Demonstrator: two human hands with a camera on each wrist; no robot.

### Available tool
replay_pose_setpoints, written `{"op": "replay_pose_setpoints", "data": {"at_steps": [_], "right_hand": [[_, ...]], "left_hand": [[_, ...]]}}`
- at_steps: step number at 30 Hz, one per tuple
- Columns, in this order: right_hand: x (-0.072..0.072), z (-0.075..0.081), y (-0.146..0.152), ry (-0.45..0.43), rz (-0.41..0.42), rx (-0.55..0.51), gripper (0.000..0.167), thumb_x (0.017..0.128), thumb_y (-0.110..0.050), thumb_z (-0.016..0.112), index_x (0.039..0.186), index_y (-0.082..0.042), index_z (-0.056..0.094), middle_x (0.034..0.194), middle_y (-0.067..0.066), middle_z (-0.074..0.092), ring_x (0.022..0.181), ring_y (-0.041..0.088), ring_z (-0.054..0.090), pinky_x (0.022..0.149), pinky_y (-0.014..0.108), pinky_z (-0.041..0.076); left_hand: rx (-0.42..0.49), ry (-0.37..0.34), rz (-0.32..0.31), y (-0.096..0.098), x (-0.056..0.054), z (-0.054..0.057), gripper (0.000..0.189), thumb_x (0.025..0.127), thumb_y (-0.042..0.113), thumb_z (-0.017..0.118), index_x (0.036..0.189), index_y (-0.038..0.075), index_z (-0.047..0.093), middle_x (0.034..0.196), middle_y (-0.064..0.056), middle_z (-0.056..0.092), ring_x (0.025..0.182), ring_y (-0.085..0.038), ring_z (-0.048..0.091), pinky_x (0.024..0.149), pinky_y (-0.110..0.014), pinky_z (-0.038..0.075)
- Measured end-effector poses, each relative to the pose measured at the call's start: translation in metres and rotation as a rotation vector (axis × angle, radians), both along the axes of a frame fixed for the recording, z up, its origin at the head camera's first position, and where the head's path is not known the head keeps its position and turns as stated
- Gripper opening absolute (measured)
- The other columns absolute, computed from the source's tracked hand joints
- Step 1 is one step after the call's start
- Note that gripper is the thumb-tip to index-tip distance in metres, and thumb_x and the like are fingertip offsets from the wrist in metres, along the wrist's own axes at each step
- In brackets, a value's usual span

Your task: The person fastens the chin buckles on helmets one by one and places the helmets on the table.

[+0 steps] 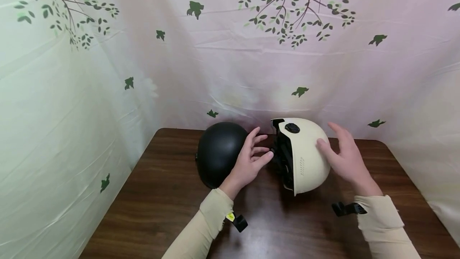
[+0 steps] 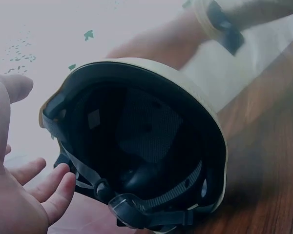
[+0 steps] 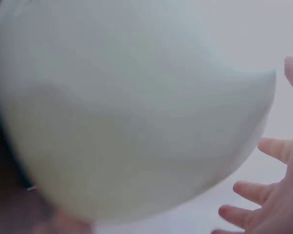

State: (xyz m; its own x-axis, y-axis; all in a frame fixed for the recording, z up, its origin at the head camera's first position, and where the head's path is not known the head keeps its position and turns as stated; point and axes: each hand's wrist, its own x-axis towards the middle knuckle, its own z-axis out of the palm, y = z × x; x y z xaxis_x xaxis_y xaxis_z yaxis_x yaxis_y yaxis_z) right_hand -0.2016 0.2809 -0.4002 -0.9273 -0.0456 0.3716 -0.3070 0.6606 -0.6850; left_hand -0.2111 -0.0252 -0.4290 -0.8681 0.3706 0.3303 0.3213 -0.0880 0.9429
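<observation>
A cream helmet (image 1: 310,159) lies on its side on the brown table, its hollow facing left. In the left wrist view its dark padded lining (image 2: 146,126) shows, with a chin strap and buckle (image 2: 129,209) hanging at the lower rim. My left hand (image 1: 248,161) is between the two helmets, fingers spread and slightly bent, fingertips close to the cream helmet's open side. My right hand (image 1: 345,159) is at the cream shell's right side, thumb toward it; the right wrist view shows its spread fingers (image 3: 254,192) beside the smooth shell. Nothing is held.
A black helmet (image 1: 221,151) rests dome up just left of the cream one, partly behind my left hand. The wooden table (image 1: 161,195) ends at a white curtain (image 1: 244,67) printed with leaves and birds. Small black devices (image 1: 240,223) sit on both wrists.
</observation>
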Motion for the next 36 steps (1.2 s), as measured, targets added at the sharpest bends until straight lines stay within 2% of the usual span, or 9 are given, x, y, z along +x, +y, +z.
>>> {"op": "replay_pose_setpoints", "data": {"at_steps": [5,8,12,14,17,20,23,31,36], "right_hand": [[0.005,0.031,-0.030,0.089,0.011,0.183,0.074,0.096,-0.042,0.073,0.159,-0.016,0.043,0.164,0.024,0.032,0.149,0.053,0.027,0.108,0.078,0.026],[0.007,0.042,-0.047,0.097,0.032,0.280,0.073,0.094,-0.048,0.076,0.157,-0.024,0.047,0.166,0.022,0.031,0.147,0.057,0.026,0.105,0.079,0.029],[0.007,0.047,-0.061,0.089,0.073,0.375,0.071,0.095,-0.052,0.074,0.157,-0.029,0.048,0.166,0.021,0.032,0.144,0.059,0.030,0.102,0.078,0.035],[0.007,0.048,-0.064,0.074,0.083,0.411,0.070,0.096,-0.053,0.072,0.157,-0.029,0.048,0.165,0.022,0.034,0.142,0.060,0.033,0.099,0.079,0.038],[0.007,0.048,-0.066,0.046,0.091,0.447,0.070,0.097,-0.053,0.071,0.157,-0.027,0.048,0.163,0.024,0.036,0.140,0.061,0.035,0.095,0.081,0.040],[0.007,0.047,-0.066,0.023,0.087,0.453,0.069,0.098,-0.053,0.069,0.158,-0.027,0.047,0.162,0.023,0.038,0.141,0.060,0.036,0.092,0.081,0.042],[0.007,0.045,-0.064,0.017,0.091,0.436,0.069,0.099,-0.051,0.069,0.159,-0.027,0.046,0.162,0.023,0.039,0.142,0.058,0.035,0.094,0.081,0.040],[0.006,0.041,-0.050,0.082,0.106,0.337,0.064,0.099,-0.037,0.072,0.156,-0.021,0.050,0.157,0.023,0.046,0.139,0.054,0.042,0.107,0.072,0.035],[0.008,0.041,-0.037,0.081,0.101,0.295,0.064,0.101,-0.033,0.069,0.160,-0.022,0.045,0.156,0.020,0.046,0.140,0.051,0.043,0.107,0.071,0.035]], "left_hand": [[-0.006,-0.010,0.013,0.003,0.001,-0.006,0.077,0.104,0.018,0.066,0.167,0.028,0.023,0.160,-0.012,0.046,0.132,-0.044,0.057,0.105,-0.055,0.050],[-0.016,-0.015,0.024,0.007,0.002,-0.010,0.075,0.103,0.019,0.067,0.166,0.028,0.026,0.159,-0.014,0.047,0.129,-0.040,0.060,0.103,-0.052,0.051],[-0.028,-0.014,0.017,0.014,0.004,-0.012,0.073,0.103,0.021,0.067,0.165,0.032,0.028,0.158,-0.012,0.049,0.128,-0.040,0.061,0.100,-0.044,0.054],[-0.026,-0.001,-0.003,0.018,0.004,-0.010,0.074,0.104,0.022,0.066,0.165,0.033,0.027,0.160,-0.010,0.047,0.129,-0.041,0.060,0.100,-0.042,0.054],[-0.023,0.026,-0.035,0.025,0.002,-0.004,0.074,0.105,0.025,0.064,0.167,0.032,0.024,0.164,-0.006,0.044,0.132,-0.035,0.060,0.101,-0.041,0.054],[-0.019,0.041,-0.047,0.030,0.001,0.003,0.075,0.105,0.028,0.063,0.168,0.028,0.022,0.165,-0.003,0.042,0.131,-0.024,0.060,0.101,-0.037,0.053],[-0.002,0.036,-0.054,0.033,0.001,0.008,0.076,0.105,0.028,0.063,0.169,0.024,0.022,0.165,-0.003,0.042,0.131,-0.021,0.060,0.101,-0.035,0.053],[0.018,0.026,-0.069,0.034,0.003,0.007,0.075,0.105,0.023,0.064,0.168,0.028,0.023,0.164,-0.008,0.043,0.134,-0.042,0.057,0.102,-0.036,0.053],[0.039,-0.004,-0.029,0.028,0.002,0.001,0.071,0.104,0.021,0.065,0.165,0.029,0.029,0.159,-0.008,0.049,0.132,-0.042,0.058,0.102,-0.038,0.054]]}}
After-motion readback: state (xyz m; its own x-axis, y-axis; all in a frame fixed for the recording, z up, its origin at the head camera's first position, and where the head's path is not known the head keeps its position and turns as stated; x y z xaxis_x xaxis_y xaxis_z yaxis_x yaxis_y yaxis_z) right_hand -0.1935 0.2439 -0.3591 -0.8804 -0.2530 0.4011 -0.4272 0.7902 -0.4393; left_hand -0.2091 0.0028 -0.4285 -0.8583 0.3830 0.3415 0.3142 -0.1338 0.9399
